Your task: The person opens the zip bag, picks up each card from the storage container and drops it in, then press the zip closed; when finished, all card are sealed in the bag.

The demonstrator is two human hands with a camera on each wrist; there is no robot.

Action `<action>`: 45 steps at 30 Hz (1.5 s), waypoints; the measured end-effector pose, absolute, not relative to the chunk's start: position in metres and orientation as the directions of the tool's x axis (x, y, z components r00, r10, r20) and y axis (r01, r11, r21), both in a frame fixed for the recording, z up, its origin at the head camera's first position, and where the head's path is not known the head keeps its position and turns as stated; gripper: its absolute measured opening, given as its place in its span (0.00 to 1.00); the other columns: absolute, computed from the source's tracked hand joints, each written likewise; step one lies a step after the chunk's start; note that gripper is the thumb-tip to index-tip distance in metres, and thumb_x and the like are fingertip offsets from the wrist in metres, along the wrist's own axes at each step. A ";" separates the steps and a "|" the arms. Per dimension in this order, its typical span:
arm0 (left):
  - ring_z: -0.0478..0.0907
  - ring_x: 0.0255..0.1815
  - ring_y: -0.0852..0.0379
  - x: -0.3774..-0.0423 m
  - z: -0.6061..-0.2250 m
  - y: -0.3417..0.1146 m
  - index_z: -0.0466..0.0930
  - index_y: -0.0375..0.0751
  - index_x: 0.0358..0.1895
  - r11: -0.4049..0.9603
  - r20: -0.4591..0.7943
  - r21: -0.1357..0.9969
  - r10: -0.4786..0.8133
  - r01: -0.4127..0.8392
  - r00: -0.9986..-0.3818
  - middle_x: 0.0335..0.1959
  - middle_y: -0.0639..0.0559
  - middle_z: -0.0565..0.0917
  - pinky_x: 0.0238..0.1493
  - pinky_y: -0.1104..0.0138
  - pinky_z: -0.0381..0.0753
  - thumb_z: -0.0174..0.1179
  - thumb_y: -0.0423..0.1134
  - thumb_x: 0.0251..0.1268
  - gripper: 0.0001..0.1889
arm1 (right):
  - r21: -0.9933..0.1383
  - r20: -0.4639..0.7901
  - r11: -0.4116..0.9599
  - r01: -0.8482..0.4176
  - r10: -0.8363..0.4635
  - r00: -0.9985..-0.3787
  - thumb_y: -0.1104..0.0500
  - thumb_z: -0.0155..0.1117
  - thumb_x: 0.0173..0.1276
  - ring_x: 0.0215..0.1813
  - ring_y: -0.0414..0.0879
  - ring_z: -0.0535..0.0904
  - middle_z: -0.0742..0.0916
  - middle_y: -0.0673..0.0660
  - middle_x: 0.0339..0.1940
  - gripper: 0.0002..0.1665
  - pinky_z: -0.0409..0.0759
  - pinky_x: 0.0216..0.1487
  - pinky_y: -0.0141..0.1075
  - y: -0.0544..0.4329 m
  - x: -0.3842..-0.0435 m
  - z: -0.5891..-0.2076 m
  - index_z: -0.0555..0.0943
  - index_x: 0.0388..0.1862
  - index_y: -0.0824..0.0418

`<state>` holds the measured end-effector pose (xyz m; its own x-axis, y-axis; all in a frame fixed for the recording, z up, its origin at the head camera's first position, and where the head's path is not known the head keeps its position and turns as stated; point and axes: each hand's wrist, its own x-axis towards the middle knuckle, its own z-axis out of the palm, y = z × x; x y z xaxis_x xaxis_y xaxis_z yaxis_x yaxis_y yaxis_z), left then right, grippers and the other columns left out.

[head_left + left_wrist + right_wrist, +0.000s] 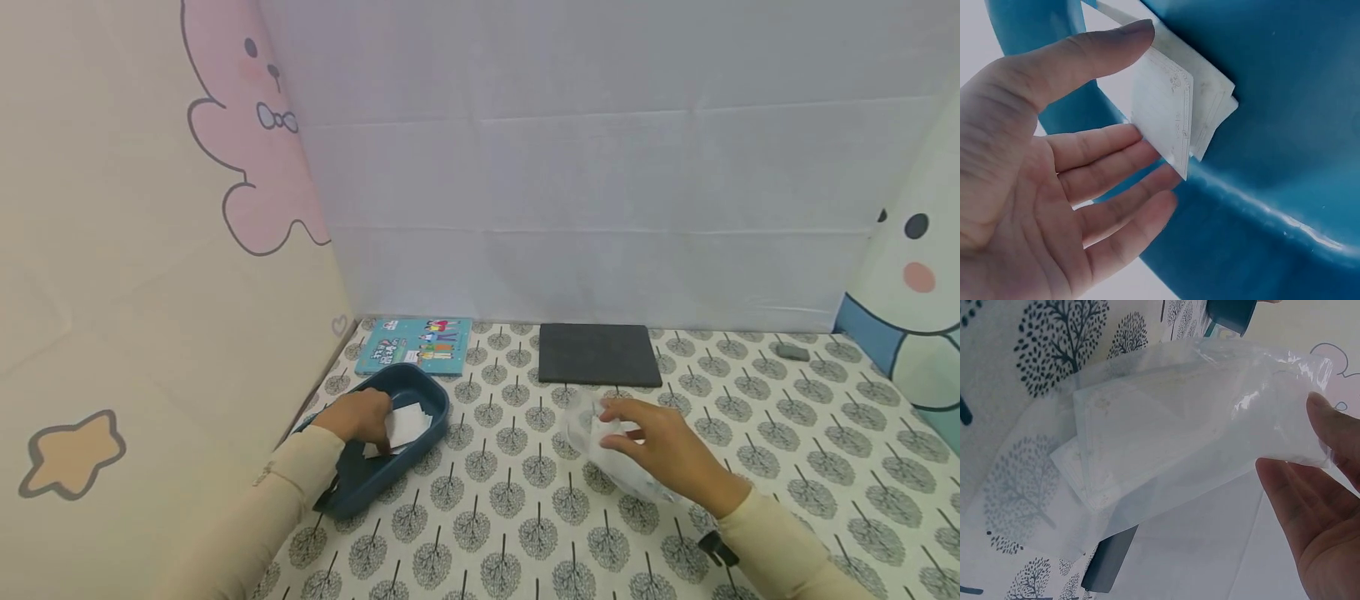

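Note:
In the head view my left hand [365, 417] reaches down into a dark blue plastic box [438, 408], among white cards [407, 423]. The left wrist view shows a white card [1163, 106] with a thin printed border tilted up between thumb and fingertips, the thumb along its upper edge and the fingers at its lower edge. More cards [1210, 94] lie behind it against the blue wall. On the right, my right hand [663, 446] pinches one end of a clear plastic bag [1222, 437] between thumb and fingers. Inside the bag is a stack of white cards [1141, 431].
An illustrated blue book [416, 346] lies at the back left, behind the box. A flat black board [598, 354] lies at the back middle, and a small grey object [792, 352] sits at the back right. The tree-print cloth [517, 500] meets curtain walls behind and left.

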<state>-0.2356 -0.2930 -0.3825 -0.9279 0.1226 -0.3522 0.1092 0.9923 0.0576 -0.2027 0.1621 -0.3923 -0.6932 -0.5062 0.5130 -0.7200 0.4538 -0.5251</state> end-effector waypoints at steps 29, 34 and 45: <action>0.74 0.39 0.51 -0.231 -0.336 -0.279 0.82 0.43 0.51 0.928 -0.207 0.282 0.306 0.243 -0.929 0.49 0.47 0.81 0.37 0.58 0.78 0.77 0.41 0.50 0.23 | -0.525 0.493 0.462 -0.714 -0.518 -0.699 0.68 0.77 0.55 0.46 0.53 0.86 0.87 0.58 0.48 0.25 0.84 0.41 0.31 0.161 -0.203 -0.393 0.82 0.53 0.63; 0.75 0.52 0.47 -0.230 -0.325 -0.259 0.84 0.44 0.53 0.919 -0.165 0.277 0.333 0.281 -0.928 0.57 0.45 0.80 0.47 0.54 0.78 0.77 0.42 0.50 0.24 | -0.536 0.478 0.471 -0.700 -0.514 -0.712 0.67 0.77 0.56 0.49 0.54 0.86 0.87 0.59 0.52 0.22 0.84 0.42 0.31 0.160 -0.203 -0.394 0.83 0.50 0.61; 0.74 0.60 0.45 -0.220 -0.304 -0.203 0.84 0.46 0.52 0.891 -0.120 0.268 0.409 0.368 -0.904 0.62 0.44 0.76 0.56 0.52 0.75 0.77 0.44 0.50 0.23 | -0.545 0.470 0.477 -0.689 -0.507 -0.723 0.67 0.77 0.56 0.49 0.54 0.85 0.87 0.58 0.50 0.26 0.84 0.42 0.32 0.159 -0.201 -0.395 0.82 0.55 0.62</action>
<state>-0.2198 -0.2026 -0.3035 -0.9045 0.4094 -0.1196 0.3677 0.8906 0.2677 -0.2014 0.1589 -0.3946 -0.7225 -0.5074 0.4697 -0.6894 0.4774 -0.5449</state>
